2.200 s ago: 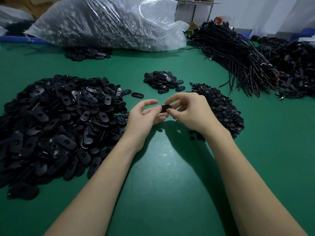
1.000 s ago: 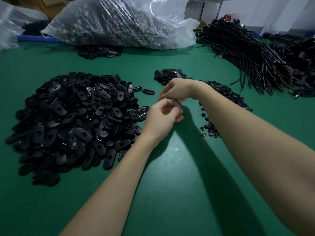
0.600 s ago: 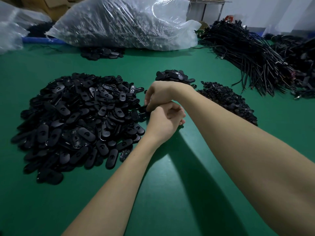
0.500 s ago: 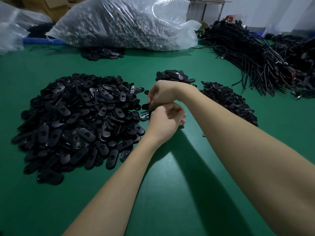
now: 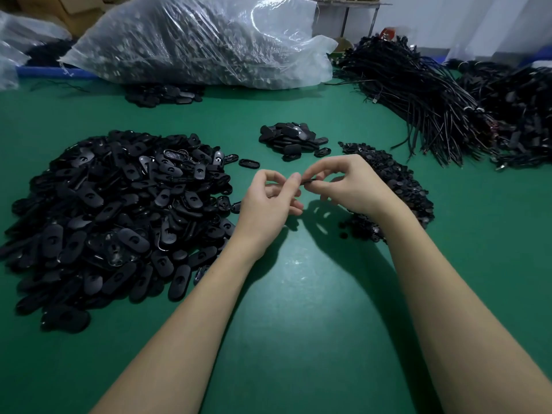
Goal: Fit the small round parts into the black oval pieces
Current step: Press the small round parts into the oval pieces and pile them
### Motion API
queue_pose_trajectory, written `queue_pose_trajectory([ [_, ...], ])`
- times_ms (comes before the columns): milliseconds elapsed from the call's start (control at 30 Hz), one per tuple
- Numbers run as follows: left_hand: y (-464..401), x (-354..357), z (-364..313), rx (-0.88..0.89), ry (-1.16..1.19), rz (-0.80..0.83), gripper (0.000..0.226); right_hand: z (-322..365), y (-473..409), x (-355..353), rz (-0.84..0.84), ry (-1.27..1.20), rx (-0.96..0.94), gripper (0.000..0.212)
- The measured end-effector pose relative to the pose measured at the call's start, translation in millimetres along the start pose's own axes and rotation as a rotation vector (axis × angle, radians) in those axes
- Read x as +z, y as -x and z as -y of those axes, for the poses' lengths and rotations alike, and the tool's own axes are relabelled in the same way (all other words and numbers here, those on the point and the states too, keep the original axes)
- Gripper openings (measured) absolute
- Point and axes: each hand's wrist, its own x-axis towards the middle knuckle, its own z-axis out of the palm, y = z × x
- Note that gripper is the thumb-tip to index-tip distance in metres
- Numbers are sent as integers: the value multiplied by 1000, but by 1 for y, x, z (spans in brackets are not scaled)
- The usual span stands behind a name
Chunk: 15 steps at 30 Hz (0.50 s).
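Pinching a single black oval piece (image 5: 310, 181) between them, both hands meet just above the green worktop (image 5: 298, 309) near the middle of the frame. The left hand (image 5: 270, 201) curls its thumb and forefinger onto the left end of the piece, with the other fingers loosely bent below. The right hand (image 5: 348, 183) grips the right end from above with curled fingertips. The piece is seen nearly edge-on and is mostly hidden by the fingers, so whether a small round part already sits in it cannot be told.

At the left of the frame a big heap of black oval pieces (image 5: 116, 210) spreads across the worktop, its near edge just beside the left wrist. A single loose oval ring (image 5: 248, 163) lies on the green surface just right of the top of that heap. Above the hands, in the centre, lies a smaller pile of oval pieces (image 5: 292, 139). A mound of small round parts (image 5: 397, 186) sits behind and to the right of the right hand, with a few strays on the worktop near the right wrist.

Across the upper left of the frame a large clear plastic bag (image 5: 203, 40) filled with dark parts lies on its side, with another little cluster of dark pieces (image 5: 162, 97) in front of it. In the upper right lie thick bundles of black cords (image 5: 424, 94).
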Motion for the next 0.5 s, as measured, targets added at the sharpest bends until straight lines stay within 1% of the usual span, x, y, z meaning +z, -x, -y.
queue_pose_trajectory([
  [100, -1, -2, 3, 28, -57, 39, 15, -2, 10, -2, 5, 9, -2, 21],
  [167, -2, -3, 4, 38, -66, 47, 5, -3, 13, -9, 40, 35, 30, 24],
  [200, -1, -4, 5, 33, -55, 45, 3, -5, 15, -15, 66, 66, 58, 23],
  [333, -2, -4, 3, -5, 49, 35, 10, -8, 22, -36, 154, 354, 199, 7],
  [400, -1, -4, 2, -15, 81, 34, 11, -10, 25, -41, 172, 415, 245, 9],
  [500, 0, -4, 0, -22, 104, 33, 12, -10, 27, -42, 196, 435, 273, 11],
])
